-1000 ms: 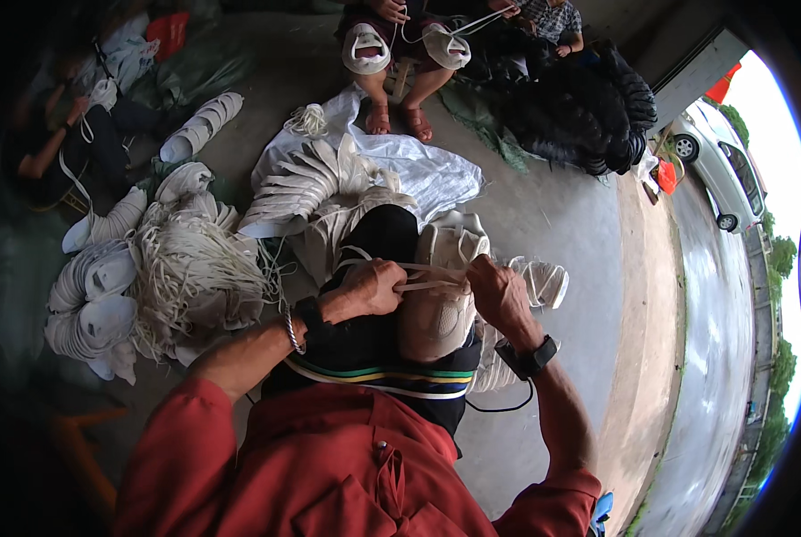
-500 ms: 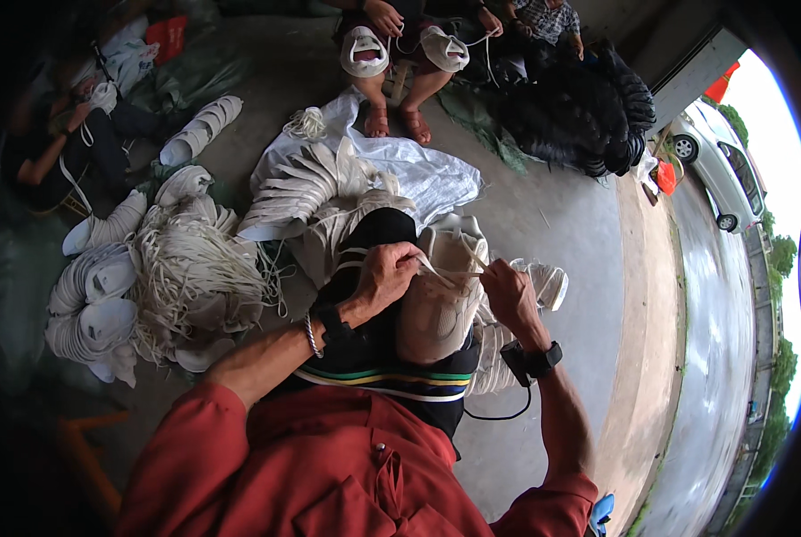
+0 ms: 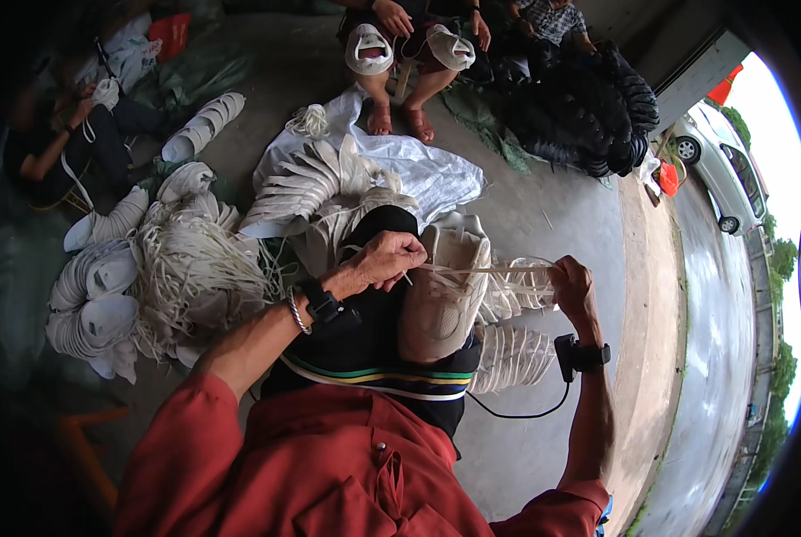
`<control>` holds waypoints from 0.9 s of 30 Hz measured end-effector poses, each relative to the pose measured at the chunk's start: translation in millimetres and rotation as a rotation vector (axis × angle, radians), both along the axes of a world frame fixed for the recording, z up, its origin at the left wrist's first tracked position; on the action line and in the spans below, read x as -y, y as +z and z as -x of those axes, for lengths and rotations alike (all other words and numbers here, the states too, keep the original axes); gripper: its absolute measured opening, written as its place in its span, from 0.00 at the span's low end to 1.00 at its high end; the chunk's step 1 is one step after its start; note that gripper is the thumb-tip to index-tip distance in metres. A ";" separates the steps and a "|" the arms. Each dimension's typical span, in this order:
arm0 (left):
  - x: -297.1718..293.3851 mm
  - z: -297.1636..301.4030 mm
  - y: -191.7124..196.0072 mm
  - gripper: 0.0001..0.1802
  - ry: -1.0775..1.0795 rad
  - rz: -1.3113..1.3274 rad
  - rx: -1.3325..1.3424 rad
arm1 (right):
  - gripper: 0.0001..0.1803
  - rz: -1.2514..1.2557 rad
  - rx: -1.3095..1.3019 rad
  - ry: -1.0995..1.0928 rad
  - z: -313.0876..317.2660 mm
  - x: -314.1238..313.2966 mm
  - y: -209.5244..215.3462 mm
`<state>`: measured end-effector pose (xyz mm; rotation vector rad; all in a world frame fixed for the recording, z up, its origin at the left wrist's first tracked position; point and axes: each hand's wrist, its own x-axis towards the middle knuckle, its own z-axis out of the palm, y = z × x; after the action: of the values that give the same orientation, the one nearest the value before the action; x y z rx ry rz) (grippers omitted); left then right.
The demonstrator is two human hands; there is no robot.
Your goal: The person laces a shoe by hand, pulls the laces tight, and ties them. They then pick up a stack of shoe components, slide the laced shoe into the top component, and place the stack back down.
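A cream shoe upper [image 3: 438,324] rests on my lap, over dark trousers with striped bands. My left hand [image 3: 388,259] is closed in a pinch on a pale shoelace at the upper's left edge, and a short end sticks out below the fingers. On the right, well out past the upper, my right hand [image 3: 573,285] grips the other stretch of the shoelace [image 3: 519,269]. The lace runs taut and nearly level across the upper's lacing area between both hands. Fingertips of the right hand are partly hidden.
Stacked white uppers [image 3: 513,356] lie right of my leg. Ahead, more uppers [image 3: 306,183] sit on a white sheet [image 3: 445,179]. Loose laces [image 3: 199,268] pile up at left. Co-workers sit ahead and at far left; a black heap [image 3: 588,112] lies beyond. A silver car [image 3: 723,166] stands outside.
My right hand has moved well to the right, drawing the lace out straight. My left hand has shifted slightly up and stays by the upper. The co-worker ahead has lowered an outstretched hand.
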<state>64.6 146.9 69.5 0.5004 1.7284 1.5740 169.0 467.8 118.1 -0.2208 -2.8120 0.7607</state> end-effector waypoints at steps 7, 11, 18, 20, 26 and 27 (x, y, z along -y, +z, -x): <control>-1.9 -5.0 -9.9 0.16 0.050 0.126 -0.109 | 0.12 0.417 -0.005 -0.154 -4.9 51.4 -4.0; -5.8 -6.1 -12.7 0.15 0.021 0.245 -0.206 | 0.09 0.421 0.211 0.181 -16.2 93.0 -15.0; -17.5 -11.4 -16.5 0.14 0.097 0.246 -0.350 | 0.03 -0.149 -0.054 0.467 0.1 100.2 -27.6; -15.3 -10.1 -16.0 0.14 0.096 0.249 -0.331 | 0.04 0.029 0.018 0.423 4.1 94.9 -25.1; 0.0 -0.5 -11.6 0.14 0.060 0.148 0.027 | 0.09 0.395 0.203 0.177 13.0 87.7 -30.1; 1.5 0.3 -12.1 0.14 0.061 0.147 0.027 | 0.09 0.394 0.204 0.178 13.5 88.8 -34.5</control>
<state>64.3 145.5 57.4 0.3551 1.8373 1.4749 155.5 379.1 83.6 -0.1156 -2.8673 1.4078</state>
